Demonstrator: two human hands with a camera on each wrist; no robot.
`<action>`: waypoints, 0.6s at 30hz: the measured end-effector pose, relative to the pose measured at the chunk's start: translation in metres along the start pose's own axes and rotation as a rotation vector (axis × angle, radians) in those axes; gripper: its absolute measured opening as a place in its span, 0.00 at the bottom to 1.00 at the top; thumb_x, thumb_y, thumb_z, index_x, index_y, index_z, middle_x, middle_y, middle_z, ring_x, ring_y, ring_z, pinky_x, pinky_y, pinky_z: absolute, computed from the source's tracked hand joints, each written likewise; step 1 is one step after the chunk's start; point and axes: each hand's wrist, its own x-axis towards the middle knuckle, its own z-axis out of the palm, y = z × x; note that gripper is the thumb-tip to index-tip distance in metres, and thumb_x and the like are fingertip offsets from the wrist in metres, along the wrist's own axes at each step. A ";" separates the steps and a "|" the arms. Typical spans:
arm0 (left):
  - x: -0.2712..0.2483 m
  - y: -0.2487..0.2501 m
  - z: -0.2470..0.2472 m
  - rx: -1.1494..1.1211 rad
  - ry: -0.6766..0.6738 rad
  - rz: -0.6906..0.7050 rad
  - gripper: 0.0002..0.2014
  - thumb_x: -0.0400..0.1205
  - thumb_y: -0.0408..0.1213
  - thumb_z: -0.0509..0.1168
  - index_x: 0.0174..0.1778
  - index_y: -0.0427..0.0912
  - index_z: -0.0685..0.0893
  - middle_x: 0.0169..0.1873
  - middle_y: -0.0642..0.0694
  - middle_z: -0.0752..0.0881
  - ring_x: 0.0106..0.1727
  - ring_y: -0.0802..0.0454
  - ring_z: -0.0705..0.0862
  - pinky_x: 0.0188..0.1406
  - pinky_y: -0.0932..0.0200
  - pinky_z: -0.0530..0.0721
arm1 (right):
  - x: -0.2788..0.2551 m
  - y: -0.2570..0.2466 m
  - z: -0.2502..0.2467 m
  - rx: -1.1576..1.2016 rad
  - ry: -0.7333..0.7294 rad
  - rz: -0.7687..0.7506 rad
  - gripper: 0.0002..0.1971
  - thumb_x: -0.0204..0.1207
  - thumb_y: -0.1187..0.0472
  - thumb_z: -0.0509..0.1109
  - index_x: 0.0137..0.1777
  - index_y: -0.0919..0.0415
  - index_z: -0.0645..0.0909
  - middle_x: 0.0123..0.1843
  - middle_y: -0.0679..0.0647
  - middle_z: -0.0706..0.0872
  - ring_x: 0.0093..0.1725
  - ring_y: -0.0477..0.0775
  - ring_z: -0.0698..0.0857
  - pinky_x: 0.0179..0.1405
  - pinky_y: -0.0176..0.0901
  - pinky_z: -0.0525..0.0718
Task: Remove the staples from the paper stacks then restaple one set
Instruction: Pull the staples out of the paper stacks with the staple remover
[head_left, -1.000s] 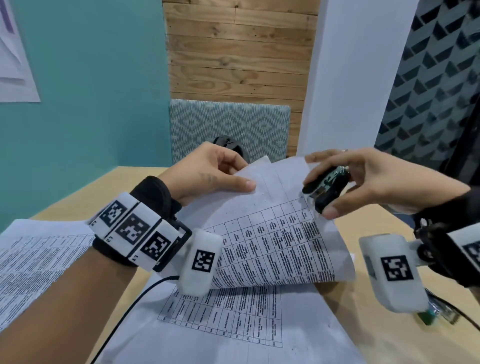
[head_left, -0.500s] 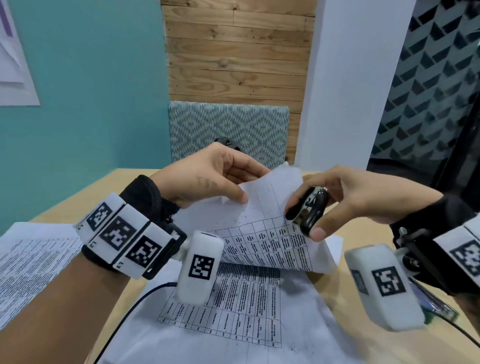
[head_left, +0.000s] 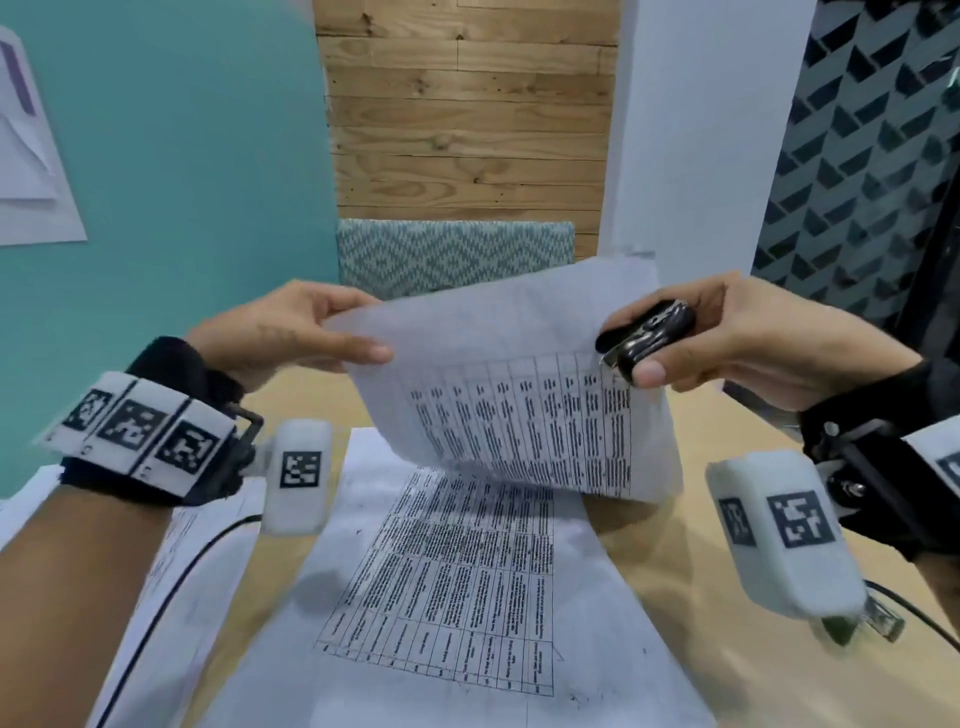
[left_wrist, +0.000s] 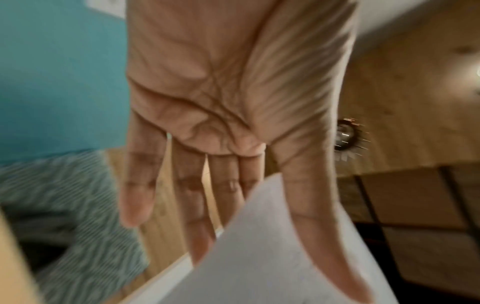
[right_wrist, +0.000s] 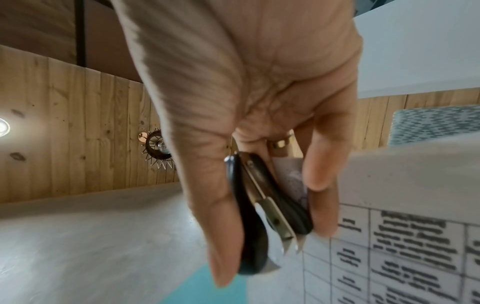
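Observation:
A printed sheet (head_left: 519, 395) hangs in the air above the table, tilted toward me. My left hand (head_left: 358, 338) pinches its top left corner between thumb and fingers; the left wrist view shows that corner (left_wrist: 259, 257) under the thumb. My right hand (head_left: 631, 348) grips a black staple remover (head_left: 654, 332) at the sheet's top right corner. In the right wrist view the staple remover (right_wrist: 262, 205) sits between thumb and fingers, its metal claws at the sheet's (right_wrist: 402, 185) edge. A second printed sheet (head_left: 467, 597) lies flat on the table below.
More printed paper (head_left: 171, 545) lies at the left under my forearm, crossed by a black cable (head_left: 171, 587). A small metal and green object (head_left: 872, 621) lies at the right, half hidden by the wrist camera. A patterned chair back (head_left: 457, 254) stands behind the wooden table (head_left: 727, 649).
Both hands have risen and moved apart, lifting the top sheet off the one lying on the table. The staple remover has stayed in my right hand.

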 end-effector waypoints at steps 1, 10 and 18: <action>-0.001 -0.010 -0.001 -0.059 -0.008 -0.010 0.36 0.38 0.60 0.83 0.44 0.54 0.91 0.44 0.53 0.91 0.45 0.60 0.88 0.50 0.60 0.85 | -0.001 -0.001 -0.002 0.018 0.024 -0.013 0.38 0.26 0.46 0.88 0.44 0.55 0.91 0.37 0.50 0.90 0.33 0.42 0.84 0.25 0.27 0.78; 0.000 -0.032 0.047 -0.300 0.191 0.112 0.26 0.58 0.56 0.78 0.49 0.47 0.90 0.49 0.50 0.91 0.49 0.55 0.89 0.41 0.64 0.86 | -0.003 -0.004 0.004 0.059 0.150 0.000 0.30 0.40 0.56 0.84 0.47 0.62 0.88 0.39 0.49 0.90 0.36 0.39 0.86 0.25 0.27 0.79; -0.012 0.031 -0.005 -0.032 0.558 0.248 0.10 0.84 0.29 0.57 0.39 0.43 0.79 0.23 0.63 0.86 0.26 0.70 0.82 0.27 0.76 0.78 | 0.003 0.003 0.021 -0.057 0.240 0.075 0.23 0.46 0.64 0.83 0.44 0.60 0.85 0.36 0.50 0.87 0.34 0.43 0.84 0.28 0.31 0.82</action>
